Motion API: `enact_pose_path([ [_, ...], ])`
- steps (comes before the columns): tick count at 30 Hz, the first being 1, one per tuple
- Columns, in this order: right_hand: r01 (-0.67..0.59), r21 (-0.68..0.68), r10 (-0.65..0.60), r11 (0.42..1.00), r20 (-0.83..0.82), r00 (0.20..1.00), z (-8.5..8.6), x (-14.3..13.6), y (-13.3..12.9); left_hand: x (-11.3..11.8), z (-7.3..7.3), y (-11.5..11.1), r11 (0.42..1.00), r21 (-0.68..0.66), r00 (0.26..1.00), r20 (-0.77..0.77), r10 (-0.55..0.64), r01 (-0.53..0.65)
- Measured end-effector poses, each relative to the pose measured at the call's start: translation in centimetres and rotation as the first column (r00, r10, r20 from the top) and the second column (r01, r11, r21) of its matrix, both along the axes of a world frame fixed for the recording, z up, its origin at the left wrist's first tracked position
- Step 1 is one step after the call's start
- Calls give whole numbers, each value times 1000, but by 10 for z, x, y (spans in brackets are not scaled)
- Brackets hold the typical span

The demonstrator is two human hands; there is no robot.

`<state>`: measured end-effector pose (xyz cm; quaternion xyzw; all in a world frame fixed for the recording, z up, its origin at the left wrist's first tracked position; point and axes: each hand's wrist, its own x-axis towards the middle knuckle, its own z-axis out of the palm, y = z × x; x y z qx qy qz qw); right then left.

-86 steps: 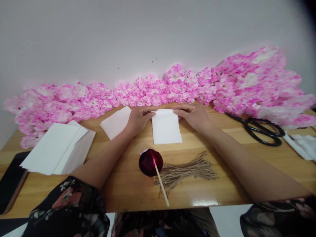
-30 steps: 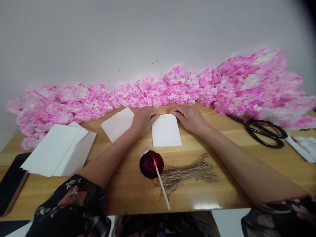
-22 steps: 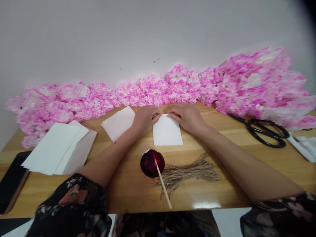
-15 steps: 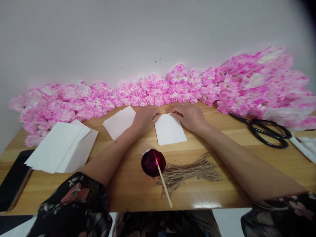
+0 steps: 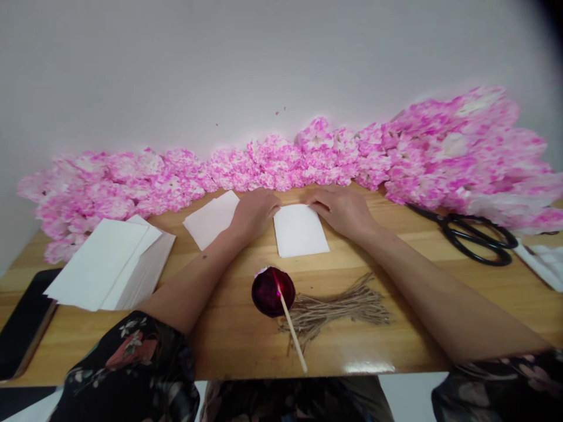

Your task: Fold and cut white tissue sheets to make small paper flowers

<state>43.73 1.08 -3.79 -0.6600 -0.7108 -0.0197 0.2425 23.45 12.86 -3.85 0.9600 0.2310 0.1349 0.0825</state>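
Observation:
A small white paper sheet or stack [image 5: 301, 233] lies on the wooden table between my hands. My left hand [image 5: 255, 212] is closed at its far left corner, fingers curled and pinching the paper's edge. At the far right corner my right hand [image 5: 341, 210] is curled the same way, gripping the edge. Both sets of fingertips are partly hidden. Nearer to me stands a small round bowl of dark magenta liquid [image 5: 268, 292], with a thin wooden stick [image 5: 294, 334] leaning out over its rim. Just left of my left hand lie a few more white sheets [image 5: 211, 218].
Pink and white paper flowers [image 5: 272, 161] line the wall side. A thick stack of white paper [image 5: 112, 264] and a phone [image 5: 29, 322] lie left. Thin brown twigs [image 5: 343, 308] lie beside the bowl; black scissors [image 5: 477, 237] are at right, near white tissue [image 5: 545, 264].
My hands have moved slightly apart at the paper's far corners. The paper's far edge now looks curved, and the paper has shifted a little left.

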Motion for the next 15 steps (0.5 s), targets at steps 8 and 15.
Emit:
enact_pose_path([
  [8,-33,-23,34,999,39,999,1,1,-3,-2,2,-2,995,101,999,-51,-11,16],
  [15,-35,-17,37,999,70,997,2,0,-4,-3,1,-3,975,213,994,-99,-47,67],
])
